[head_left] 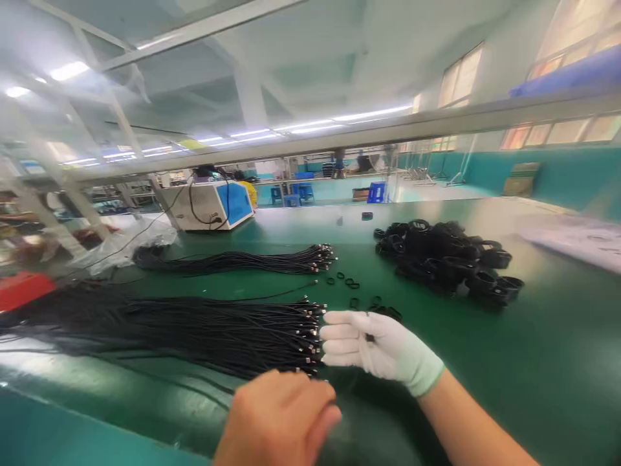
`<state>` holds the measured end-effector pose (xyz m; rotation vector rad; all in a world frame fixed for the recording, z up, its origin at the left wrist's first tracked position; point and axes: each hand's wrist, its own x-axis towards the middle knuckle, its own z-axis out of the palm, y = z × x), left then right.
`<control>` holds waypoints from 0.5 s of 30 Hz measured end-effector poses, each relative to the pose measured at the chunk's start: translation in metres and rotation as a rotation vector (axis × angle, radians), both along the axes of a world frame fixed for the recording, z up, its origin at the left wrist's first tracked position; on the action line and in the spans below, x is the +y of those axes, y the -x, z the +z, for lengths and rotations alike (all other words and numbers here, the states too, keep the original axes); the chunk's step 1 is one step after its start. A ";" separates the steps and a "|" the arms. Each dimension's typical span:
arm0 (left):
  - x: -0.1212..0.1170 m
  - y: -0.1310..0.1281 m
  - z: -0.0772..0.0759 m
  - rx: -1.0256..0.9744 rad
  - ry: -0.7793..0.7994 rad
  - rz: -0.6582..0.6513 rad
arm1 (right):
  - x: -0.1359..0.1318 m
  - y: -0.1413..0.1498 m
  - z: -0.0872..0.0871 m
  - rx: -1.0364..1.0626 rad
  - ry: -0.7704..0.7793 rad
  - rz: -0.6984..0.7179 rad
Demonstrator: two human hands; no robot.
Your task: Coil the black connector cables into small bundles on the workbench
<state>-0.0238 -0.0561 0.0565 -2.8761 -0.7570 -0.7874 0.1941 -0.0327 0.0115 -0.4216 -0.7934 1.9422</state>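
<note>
My left hand (279, 421), bare and slightly blurred, is in front of the near cable bundle, back towards me. Its fingers curl inward, and what they hold, if anything, is hidden. My right hand (378, 346) wears a white glove, its fingers stretched out to the left beside the cable ends. A small dark spot shows at its palm; I cannot tell what it is. The near bundle of black cables (218, 330) lies with its metal plug ends towards my right hand. Small black rings (349, 281) lie loose beyond that hand, with more black rings (388, 312) close behind it.
A second bundle of black cables (242, 261) lies farther back. To the right is a heap of black looped pieces (441, 255). A white and blue machine (208, 204) stands at the back left, near clear plastic (126, 243). Something red (24, 291) is at the left edge.
</note>
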 end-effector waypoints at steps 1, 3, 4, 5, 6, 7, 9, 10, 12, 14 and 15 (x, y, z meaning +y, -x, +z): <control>0.008 -0.002 0.014 -0.033 0.028 0.004 | 0.000 0.004 -0.002 0.012 -0.005 0.019; 0.023 -0.009 0.034 -0.064 0.118 0.025 | -0.003 0.013 -0.005 0.027 -0.026 0.102; 0.029 -0.013 0.040 -0.064 0.169 0.040 | -0.005 0.016 -0.006 0.035 -0.039 0.154; 0.036 -0.016 0.044 -0.061 0.221 0.061 | -0.008 0.020 -0.006 0.046 -0.055 0.208; 0.041 -0.019 0.046 -0.061 0.273 0.081 | -0.010 0.023 -0.007 0.054 -0.068 0.254; 0.047 -0.022 0.046 -0.061 0.322 0.094 | -0.011 0.025 -0.007 0.059 -0.075 0.286; 0.055 -0.027 0.043 -0.078 0.396 0.098 | -0.014 0.030 -0.008 0.067 -0.072 0.310; 0.059 -0.030 0.040 -0.091 0.426 0.095 | -0.015 0.032 -0.008 0.072 -0.066 0.315; 0.064 -0.036 0.031 -0.116 0.494 0.091 | -0.018 0.036 -0.008 0.086 -0.053 0.332; 0.069 -0.040 0.018 -0.126 0.619 0.079 | -0.020 0.039 -0.005 0.124 -0.042 0.304; 0.072 -0.041 0.011 -0.121 0.692 0.065 | -0.020 0.039 -0.003 0.158 -0.033 0.278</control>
